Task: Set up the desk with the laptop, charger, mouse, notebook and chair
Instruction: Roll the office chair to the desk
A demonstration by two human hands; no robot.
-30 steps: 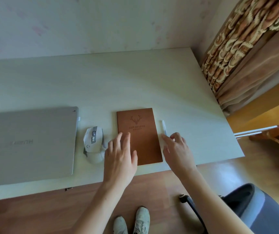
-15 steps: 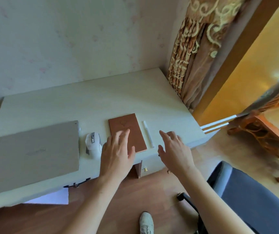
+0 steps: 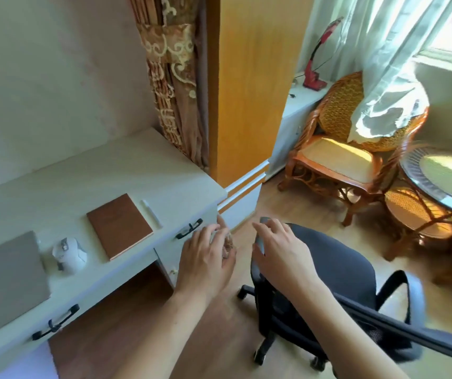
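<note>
Biggest risk from here, I'd say, is the chair (image 3: 337, 272) rolling off line: it's on casters on a smooth wood floor (image 3: 287, 212), sits off to the right of the desk (image 3: 110, 170) and isn't facing the kneehole, so a one-sided push could swing it into the drawer front with the black handle (image 3: 189, 228) instead of sliding under. The right hand (image 3: 282, 255) is spread open, fingers apart, just over the near edge of the seat, and I can't tell if it's actually touching. The left hand (image 3: 205, 258) is loosely open too, holding nothing, hanging in front of the desk's right end. On the desk the closed laptop (image 3: 6, 272), white mouse (image 3: 69, 254), brown notebook (image 3: 119, 225) and a white pen (image 3: 151, 213) lie in a row, each just beside the next. No charger that I can see. Also around: a wicker armchair (image 3: 339, 149) and a glass-topped table (image 3: 443, 184) behind the chair, well apart, so only a backward roll would meet them.
</note>
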